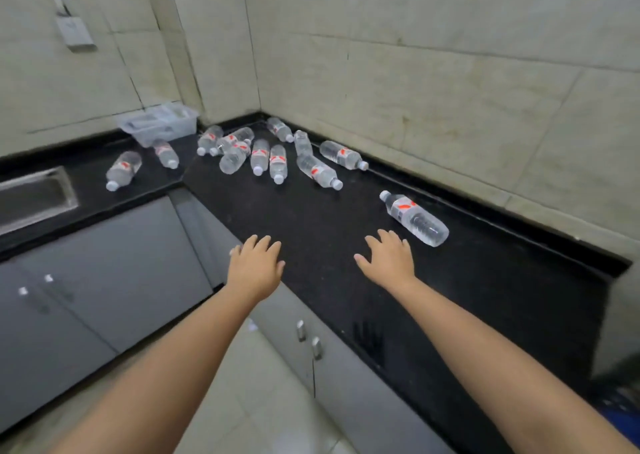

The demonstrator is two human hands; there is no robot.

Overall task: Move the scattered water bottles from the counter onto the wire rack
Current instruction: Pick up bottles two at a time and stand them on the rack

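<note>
Black L-shaped counter [346,246] runs along two tiled walls; water bottles lie on their sides across it, none upright. Main cluster [263,152] sits in the far inner corner, several bottles touching or overlapping; two bottles [142,164] lie apart on the left run, between the sink [34,197] and a clear plastic bin [159,126] at the back edge. One lone bottle [414,217] lies near the right back edge, cap pointing toward the corner cluster. Left hand [256,265] over the counter's front edge, fingers extended and relaxed, holding nothing; right hand [389,258] over the counter, fingers spread, empty, just beside the lone bottle, not touching it. Wire rack not in view.
</note>
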